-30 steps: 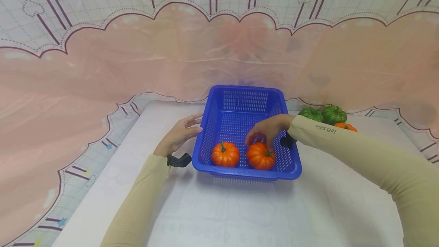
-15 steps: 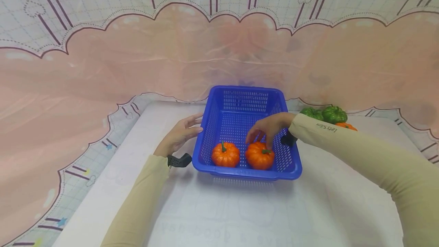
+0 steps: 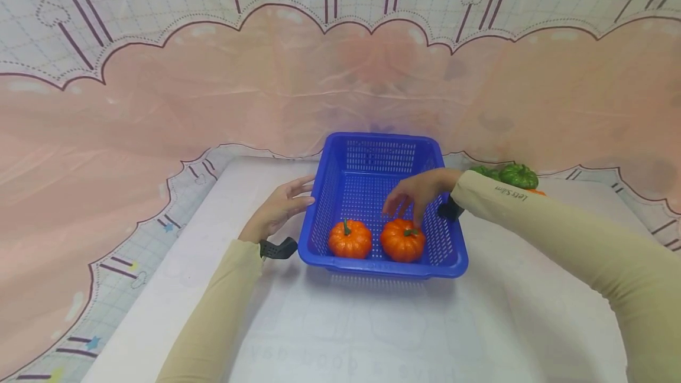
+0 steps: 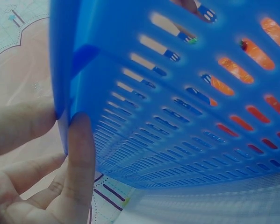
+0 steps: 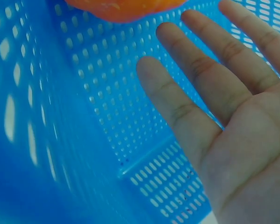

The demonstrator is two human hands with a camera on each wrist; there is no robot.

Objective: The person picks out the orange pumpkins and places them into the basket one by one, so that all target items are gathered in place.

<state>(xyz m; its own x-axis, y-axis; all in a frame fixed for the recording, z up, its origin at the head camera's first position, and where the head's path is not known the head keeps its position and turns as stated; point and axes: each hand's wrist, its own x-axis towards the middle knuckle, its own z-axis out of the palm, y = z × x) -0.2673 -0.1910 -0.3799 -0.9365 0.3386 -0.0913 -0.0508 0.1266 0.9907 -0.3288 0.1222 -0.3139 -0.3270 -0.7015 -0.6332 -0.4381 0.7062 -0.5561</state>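
Pumpkins [image 3: 350, 241] in a blue basket [image 3: 367, 266]

The left hand [image 3: 279, 208] pinches the basket's edge; the right hand [image 3: 419, 191] is spread loosely just by one pumpkin [image 3: 401, 244].

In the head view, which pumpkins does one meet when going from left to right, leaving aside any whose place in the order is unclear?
Orange pumpkin in the blue basket → second orange pumpkin in it → partly hidden green pumpkin → more visible green pumpkin.
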